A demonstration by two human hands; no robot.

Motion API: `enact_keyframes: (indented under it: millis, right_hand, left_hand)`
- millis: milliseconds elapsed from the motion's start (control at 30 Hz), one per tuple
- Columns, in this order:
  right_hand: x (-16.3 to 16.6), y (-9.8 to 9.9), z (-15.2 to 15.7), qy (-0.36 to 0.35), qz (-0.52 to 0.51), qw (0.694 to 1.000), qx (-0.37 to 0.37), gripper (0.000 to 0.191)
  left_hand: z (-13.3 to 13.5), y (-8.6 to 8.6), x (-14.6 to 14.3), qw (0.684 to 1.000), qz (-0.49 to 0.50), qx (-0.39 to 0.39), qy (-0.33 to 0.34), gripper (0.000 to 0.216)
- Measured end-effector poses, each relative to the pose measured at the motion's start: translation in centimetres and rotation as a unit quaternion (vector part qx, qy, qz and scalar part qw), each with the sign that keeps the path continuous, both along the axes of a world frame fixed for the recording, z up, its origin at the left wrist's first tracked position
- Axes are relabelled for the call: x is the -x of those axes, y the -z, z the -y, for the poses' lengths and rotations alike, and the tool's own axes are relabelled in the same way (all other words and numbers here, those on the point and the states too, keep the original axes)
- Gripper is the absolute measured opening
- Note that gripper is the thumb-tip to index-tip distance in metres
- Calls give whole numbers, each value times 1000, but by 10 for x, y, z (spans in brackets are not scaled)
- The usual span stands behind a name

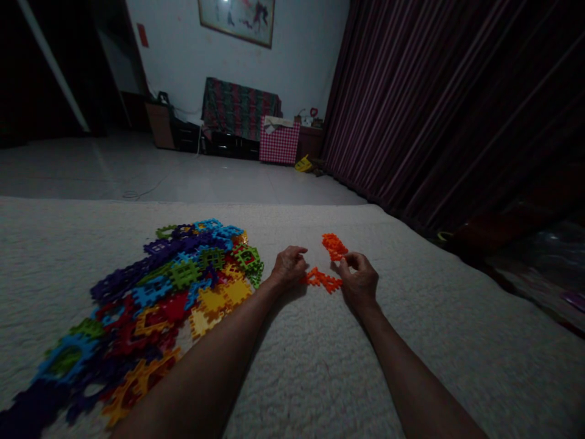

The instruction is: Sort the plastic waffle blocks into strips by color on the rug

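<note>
An orange lattice piece point(323, 279) with notched edges spans the gap between my hands, close above or on the pale bedspread. My left hand point(289, 266) is at its left end, forefinger pointing right and the other fingers curled; its grip is partly hidden. At the right end is my right hand point(359, 279), thumb and forefinger pinched together. Just beyond that pinch lies a small cluster of orange pieces point(334, 245), close to the fingertips. Dim light blurs the exact contact.
A long heap of interlocking plastic pieces point(183, 274) in purple, blue, green, red and yellow covers the left side of the bedspread point(292, 390). Past its far edge is a tiled floor point(247, 183) with low furniture. A purple curtain point(411, 91) hangs at the right.
</note>
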State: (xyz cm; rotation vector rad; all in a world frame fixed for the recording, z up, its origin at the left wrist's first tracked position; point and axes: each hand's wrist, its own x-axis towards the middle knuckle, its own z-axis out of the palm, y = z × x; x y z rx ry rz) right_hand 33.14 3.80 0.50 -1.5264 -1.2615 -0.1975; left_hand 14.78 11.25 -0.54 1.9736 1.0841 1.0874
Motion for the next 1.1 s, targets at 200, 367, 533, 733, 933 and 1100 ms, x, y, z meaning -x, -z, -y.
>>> enact_keyframes:
  millis: [200, 367, 533, 733, 933, 1100]
  right_hand:
    - [9, 0, 2, -80, 164, 983, 2, 7]
    - [15, 5, 2, -155, 113, 980, 49, 8]
    - [13, 8, 2, -150, 73, 983, 77, 17]
    - [5, 10, -4, -100, 71, 984, 126, 29]
    - [1, 8, -7, -103, 129, 964, 209, 35]
    - [-1, 9, -6, -95, 145, 957, 232, 40]
  left_hand:
    - [1, -1, -1, 1000, 4, -3, -4, 35]
    - [3, -6, -1, 1000, -8, 2, -12, 34]
    - [5, -9, -1, 1000, -11, 2, -11, 33]
    - [7, -12, 0, 1000, -18, 7, -10, 33]
    - [8, -14, 0, 1000, -29, 6, -8, 33]
    - [7, -11, 0, 1000, -28, -2, -9, 32]
